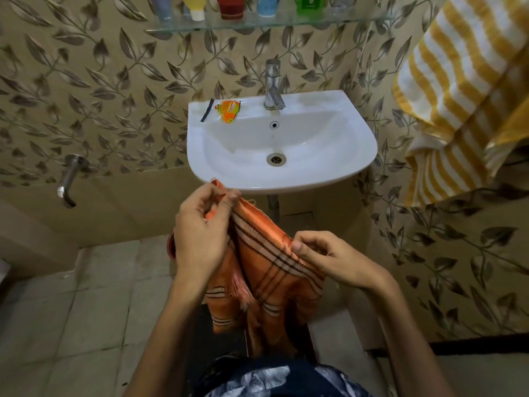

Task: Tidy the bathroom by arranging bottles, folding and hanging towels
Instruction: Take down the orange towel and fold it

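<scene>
An orange towel (266, 270) with dark and white stripes hangs between my hands, below the front of the white sink (337, 167). My left hand (200, 227) pinches its upper corner near the sink's rim. My right hand (323, 253) grips the top edge further right and lower. The rest of the cloth droops in folds towards my lap. A yellow and white striped towel (463, 90) hangs at the upper right. Several bottles (232, 7) stand on a glass shelf (315, 21) above the sink.
A chrome tap (273, 84) rises at the back of the sink, with an orange sachet (227, 110) and a black strip (207, 110) on the left ledge. A wall spout (68, 179) sticks out at the left. Tiled floor lies below left.
</scene>
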`<state>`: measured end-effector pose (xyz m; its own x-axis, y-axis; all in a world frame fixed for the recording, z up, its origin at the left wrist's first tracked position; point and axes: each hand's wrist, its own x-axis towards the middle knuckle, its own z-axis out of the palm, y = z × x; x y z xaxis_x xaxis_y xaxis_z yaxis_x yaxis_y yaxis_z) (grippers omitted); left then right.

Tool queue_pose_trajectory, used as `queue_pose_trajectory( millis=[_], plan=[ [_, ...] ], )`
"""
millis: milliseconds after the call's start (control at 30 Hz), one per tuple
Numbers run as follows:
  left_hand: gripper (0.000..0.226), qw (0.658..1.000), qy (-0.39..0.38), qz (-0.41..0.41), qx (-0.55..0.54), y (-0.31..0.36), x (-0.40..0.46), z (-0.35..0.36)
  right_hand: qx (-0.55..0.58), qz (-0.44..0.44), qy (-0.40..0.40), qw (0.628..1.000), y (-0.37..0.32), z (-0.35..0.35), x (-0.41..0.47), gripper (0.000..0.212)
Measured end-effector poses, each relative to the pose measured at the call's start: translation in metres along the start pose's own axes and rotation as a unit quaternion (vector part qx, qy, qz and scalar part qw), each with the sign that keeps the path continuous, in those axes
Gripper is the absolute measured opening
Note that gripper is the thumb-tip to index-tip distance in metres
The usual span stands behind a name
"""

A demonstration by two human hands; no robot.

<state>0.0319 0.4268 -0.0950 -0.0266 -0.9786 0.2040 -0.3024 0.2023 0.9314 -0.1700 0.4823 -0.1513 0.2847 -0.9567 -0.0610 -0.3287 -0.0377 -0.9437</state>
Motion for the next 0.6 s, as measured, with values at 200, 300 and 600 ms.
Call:
queue_pose_trajectory(
  millis=[200,300,600],
  plan=[
    [0.050,0.953,-0.291,-0.016,0.080,-0.015,-0.005,-0.002,-0.074,-0.020,0.039,0.996,-0.001,0.007,0.001,0.036],
    [0.026,0.908,-0.381,0.027,0.170,-0.018,-0.014,0.010,-0.075,-0.042,0.054,0.995,-0.009,0.011,0.008,0.036],
    [0.025,0.948,-0.266,0.106,0.142,-0.007,0.003,0.008,-0.001,-0.036,0.023,0.999,-0.014,-0.006,0.006,0.025]
  ],
)
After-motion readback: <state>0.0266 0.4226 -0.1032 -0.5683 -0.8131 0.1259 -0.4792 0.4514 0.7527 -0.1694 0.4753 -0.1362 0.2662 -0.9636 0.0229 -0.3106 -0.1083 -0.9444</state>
